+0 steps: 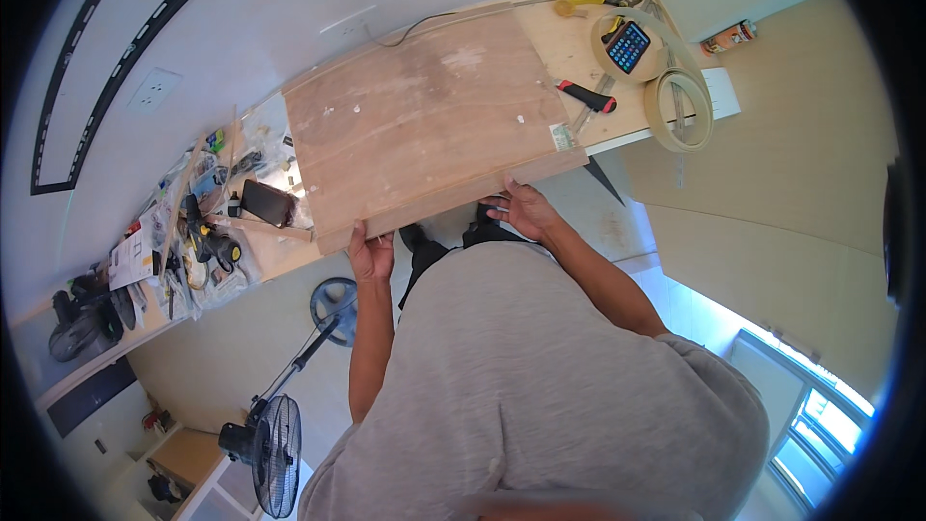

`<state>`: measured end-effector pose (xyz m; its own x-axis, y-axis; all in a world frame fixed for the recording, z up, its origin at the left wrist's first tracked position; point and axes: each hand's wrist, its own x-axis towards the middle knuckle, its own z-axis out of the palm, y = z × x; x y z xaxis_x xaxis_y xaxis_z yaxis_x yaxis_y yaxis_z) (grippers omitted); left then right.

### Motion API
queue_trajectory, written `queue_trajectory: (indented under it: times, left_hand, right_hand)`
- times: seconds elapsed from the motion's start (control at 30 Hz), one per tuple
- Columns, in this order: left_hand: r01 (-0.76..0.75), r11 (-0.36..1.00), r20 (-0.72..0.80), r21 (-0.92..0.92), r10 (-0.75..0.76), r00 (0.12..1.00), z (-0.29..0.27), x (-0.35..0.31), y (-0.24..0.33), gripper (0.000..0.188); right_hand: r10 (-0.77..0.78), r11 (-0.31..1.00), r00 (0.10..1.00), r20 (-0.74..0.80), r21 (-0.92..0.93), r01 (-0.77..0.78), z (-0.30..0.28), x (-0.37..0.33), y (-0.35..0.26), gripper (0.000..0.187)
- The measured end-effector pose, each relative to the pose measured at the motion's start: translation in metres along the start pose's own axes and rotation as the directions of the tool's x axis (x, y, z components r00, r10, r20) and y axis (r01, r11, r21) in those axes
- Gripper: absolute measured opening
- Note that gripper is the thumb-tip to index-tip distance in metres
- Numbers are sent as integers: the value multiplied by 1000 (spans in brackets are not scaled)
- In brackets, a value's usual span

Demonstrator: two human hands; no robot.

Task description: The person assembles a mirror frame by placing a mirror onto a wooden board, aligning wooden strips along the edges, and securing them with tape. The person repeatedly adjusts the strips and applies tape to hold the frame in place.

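Note:
A broad reddish-brown plywood panel [424, 106] lies across the bench in front of me, with a few pale specks on its face. Along its near side runs a narrow wooden strip [449, 201]. My left hand [371, 256] grips the near edge close to the left corner, its thumb against the strip and its fingers curled below. Right of the middle, my right hand [524, 209] holds the same edge, thumb on the strip and fingers lower down. Part of what the fingers touch underneath is hidden.
At right lie a red-and-black utility knife [586, 96], a phone [628, 46] and rolls of edge banding [679, 112]. Tools and a brown wallet-like item [267, 204] clutter the left. A pedestal fan [277, 453] stands at lower left; a tube [728, 38] is at far right.

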<state>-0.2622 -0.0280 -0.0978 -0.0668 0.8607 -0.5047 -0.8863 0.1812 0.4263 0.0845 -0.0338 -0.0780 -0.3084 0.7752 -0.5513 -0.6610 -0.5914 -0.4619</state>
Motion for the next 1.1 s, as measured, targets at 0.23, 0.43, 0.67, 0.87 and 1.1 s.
queue_trajectory:
  times: [0.23, 0.43, 0.67, 0.87, 1.1]
  left_hand:
    - [-82, 997, -36, 8, 82, 996, 7, -25, -6, 56]
    - [-117, 993, -62, -29, 115, 991, 5, -88, -20, 59]
    - [-49, 993, -52, -109, 43, 998, -5, -119, -36, 58]
    - [61, 996, 19, -64, -60, 998, -19, -130, -45, 64]
    - [233, 972, 251, 33, -234, 939, -22, -125, -44, 62]
  right_hand:
    - [68, 968, 990, 124, -250, -35, -22, -10, -11, 43]
    - [-68, 884, 998, -15, -464, 53, -44, -38, -8, 35]
    - [198, 977, 953, 230, -124, -173, -74, -88, -14, 56]
    - [-49, 985, 952, 301, 173, -4, -38, -125, 15, 85]
    - [-267, 953, 963, -25, 139, 268, -19, -174, 48, 71]
